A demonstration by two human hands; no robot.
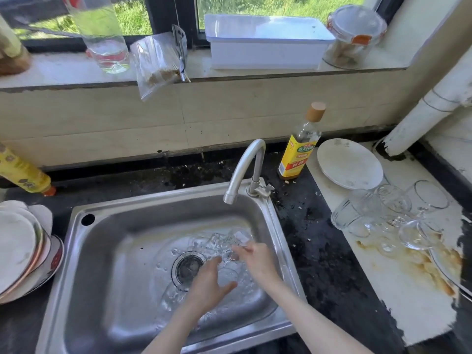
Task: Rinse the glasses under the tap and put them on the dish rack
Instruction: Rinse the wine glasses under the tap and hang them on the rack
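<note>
**Rinsing a glass in the sink, with more glasses waiting at right**

Centre of frame: the right hand [258, 259] pinches a small clear glass [238, 237] by its lower part and tips it on its side below the spout of the tap [245, 169], so that running water can sweep through the mouth and drain off rather than pool inside. The left hand [208, 284] hovers just beside it, fingers spread and relaxed, holding nothing; it appears placed to steady or rub the glass. A second glass-like shape lies between the two hands, though splashing water makes its outline uncertain. The work is kept low over the sink [107, 226], near the drain [187, 267], which keeps the spray in the basin. At middle right, a cluster of glasses [383, 213] lies tumbled on a stained white board [408, 290], beside a white plate [350, 163]; whether these are rinsed cannot be told. No dish rack can be made out with certainty. Plates [20, 246] are stacked at the left edge, and a yellow-labelled bottle [298, 152] stands behind the tap.
</note>
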